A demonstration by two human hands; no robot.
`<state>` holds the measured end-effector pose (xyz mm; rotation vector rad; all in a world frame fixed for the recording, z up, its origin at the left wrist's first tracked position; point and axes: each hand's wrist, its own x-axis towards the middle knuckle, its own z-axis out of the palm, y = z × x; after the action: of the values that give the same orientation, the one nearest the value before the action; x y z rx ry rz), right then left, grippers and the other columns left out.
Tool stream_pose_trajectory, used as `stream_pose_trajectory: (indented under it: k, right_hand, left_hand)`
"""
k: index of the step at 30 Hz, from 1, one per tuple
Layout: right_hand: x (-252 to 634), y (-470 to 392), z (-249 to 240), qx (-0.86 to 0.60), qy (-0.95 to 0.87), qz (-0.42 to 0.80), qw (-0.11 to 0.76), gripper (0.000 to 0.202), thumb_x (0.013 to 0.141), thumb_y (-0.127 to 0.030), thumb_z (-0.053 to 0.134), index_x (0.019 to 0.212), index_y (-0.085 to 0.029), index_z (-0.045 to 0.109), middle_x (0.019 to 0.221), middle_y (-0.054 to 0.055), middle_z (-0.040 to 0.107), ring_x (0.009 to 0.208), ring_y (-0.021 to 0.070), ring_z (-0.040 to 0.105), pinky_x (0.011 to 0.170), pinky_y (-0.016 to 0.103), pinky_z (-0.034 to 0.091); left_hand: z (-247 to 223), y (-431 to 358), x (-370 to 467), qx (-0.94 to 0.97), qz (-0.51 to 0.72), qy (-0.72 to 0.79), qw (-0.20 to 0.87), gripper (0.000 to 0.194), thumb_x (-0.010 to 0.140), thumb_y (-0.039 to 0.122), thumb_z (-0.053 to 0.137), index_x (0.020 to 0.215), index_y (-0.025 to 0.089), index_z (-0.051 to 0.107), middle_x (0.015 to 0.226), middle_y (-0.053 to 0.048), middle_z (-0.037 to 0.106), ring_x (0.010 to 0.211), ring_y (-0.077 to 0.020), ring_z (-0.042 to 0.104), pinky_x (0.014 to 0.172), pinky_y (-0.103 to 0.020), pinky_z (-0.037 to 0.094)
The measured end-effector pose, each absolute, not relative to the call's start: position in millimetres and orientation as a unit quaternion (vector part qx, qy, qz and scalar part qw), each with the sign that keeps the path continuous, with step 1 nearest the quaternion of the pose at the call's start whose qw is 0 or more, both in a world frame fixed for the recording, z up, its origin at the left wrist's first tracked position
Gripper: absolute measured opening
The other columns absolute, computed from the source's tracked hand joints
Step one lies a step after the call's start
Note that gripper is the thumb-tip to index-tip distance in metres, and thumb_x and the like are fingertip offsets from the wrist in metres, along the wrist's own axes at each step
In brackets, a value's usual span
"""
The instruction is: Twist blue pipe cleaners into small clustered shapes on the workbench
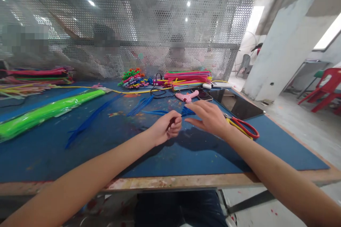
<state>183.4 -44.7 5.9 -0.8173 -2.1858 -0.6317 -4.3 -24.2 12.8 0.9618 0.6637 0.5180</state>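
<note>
My left hand (170, 127) is closed at the middle of the blue table mat (160, 159), fingers curled inward; whatever it pinches is too small to make out. Just right of it, my right hand (207, 116) has its thumb and fingers apart, palm facing the left hand, with nothing visible between them. Blue pipe cleaners (188, 110) lie just behind the gap between the hands. More blue strands (140, 105) rest farther left. A pink glue gun (187, 96) lies beyond my right hand. Scissors with red and yellow handles (246, 127) sit beside my right wrist.
A green bagged bundle (53, 111) and long blue strands (92, 120) lie left. Colourful pipe cleaner bundles (188, 78) stand along the back, before a perforated metal screen (138, 25) with people behind it. A dark glass panel (236, 103) lies right. A yellow cord (128, 91) crosses the back.
</note>
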Motion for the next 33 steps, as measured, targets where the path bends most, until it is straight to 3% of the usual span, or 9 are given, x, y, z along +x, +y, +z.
stream_pose_trajectory:
  k: [3,8,13,16,18,22,24,27,33]
  right_hand:
    - [181,-44,5,-0.270,-0.870,-0.320,0.259,0.018,0.092,-0.026,0.043,0.098,-0.017,0.057,0.081,0.005,0.062,0.073,0.0158,0.052,0.063,0.027,0.036]
    - [179,-41,4,-0.229,-0.903,-0.303,0.202,0.022,0.092,-0.017,0.036,0.082,-0.016,0.056,0.070,0.003,0.056,0.066,0.0146,0.046,0.060,0.028,0.032]
    - [172,-46,0,-0.289,-0.894,-0.079,0.333,0.022,0.087,-0.018,0.042,0.070,-0.016,0.055,0.064,0.001,0.053,0.058,0.0105,0.042,0.056,0.024,0.031]
    - [157,-58,2,-0.364,-0.768,0.186,0.494,0.021,0.081,-0.025,0.050,0.062,-0.017,0.052,0.053,-0.003,0.047,0.048,0.0070,0.036,0.047,0.021,0.027]
    - [146,-67,6,-0.352,-0.667,0.379,0.536,0.026,0.078,-0.032,0.054,0.058,-0.018,0.047,0.047,-0.006,0.039,0.042,0.0053,0.029,0.042,0.020,0.024]
    - [133,-77,13,-0.326,-0.475,0.657,0.486,0.024,0.071,-0.031,0.059,0.058,-0.017,0.045,0.041,-0.012,0.024,0.037,0.0023,0.014,0.035,0.016,0.013]
    - [133,-76,15,-0.336,-0.404,0.738,0.423,0.022,0.069,-0.025,0.059,0.056,-0.017,0.042,0.041,-0.013,0.021,0.037,0.0016,0.011,0.034,0.015,0.009]
    - [138,-69,15,-0.338,-0.357,0.786,0.374,0.024,0.070,-0.025,0.059,0.056,-0.017,0.041,0.041,-0.013,0.020,0.037,0.0012,0.011,0.033,0.014,0.008]
    - [137,-60,1,-0.298,-0.466,0.611,0.566,0.033,0.074,-0.043,0.063,0.063,-0.016,0.049,0.045,-0.009,0.037,0.037,0.0014,0.024,0.037,0.015,0.021]
  left_hand:
    - [14,-26,-5,0.395,0.201,0.327,0.835,0.026,0.071,0.018,0.040,0.045,0.016,0.035,0.037,0.007,0.022,0.033,-0.0039,0.012,0.031,-0.014,0.012]
    - [13,-23,-7,0.393,0.146,0.333,0.845,0.027,0.072,0.017,0.039,0.045,0.016,0.035,0.037,0.007,0.022,0.033,-0.0037,0.012,0.031,-0.013,0.011]
    - [5,-28,-3,0.515,0.207,0.296,0.777,0.030,0.076,0.023,0.037,0.046,0.017,0.033,0.037,0.006,0.022,0.035,-0.0054,0.015,0.035,-0.016,0.016]
    - [7,-35,-3,0.687,0.342,0.247,0.592,0.033,0.079,0.028,0.040,0.048,0.017,0.037,0.043,0.004,0.033,0.043,-0.0076,0.030,0.044,-0.020,0.027]
    - [15,-36,-9,0.793,0.376,0.227,0.423,0.032,0.081,0.028,0.039,0.051,0.017,0.040,0.050,0.003,0.040,0.050,-0.0093,0.037,0.050,-0.023,0.031]
    - [41,-23,-28,0.943,0.303,0.095,0.097,0.026,0.080,0.028,0.048,0.055,0.019,0.049,0.054,0.001,0.047,0.054,-0.0118,0.036,0.054,-0.026,0.028]
    - [50,-15,-35,0.966,0.245,0.080,0.034,0.018,0.076,0.027,0.056,0.059,0.021,0.055,0.058,0.001,0.052,0.056,-0.0126,0.035,0.053,-0.026,0.024]
    - [48,-10,-36,0.948,0.261,0.158,0.095,0.011,0.071,0.026,0.061,0.061,0.022,0.058,0.059,0.000,0.051,0.058,-0.0133,0.037,0.053,-0.025,0.025]
    - [11,-29,-6,0.754,0.404,0.299,0.423,0.030,0.082,0.041,0.046,0.062,0.019,0.050,0.056,0.003,0.042,0.052,-0.0105,0.037,0.049,-0.021,0.029]
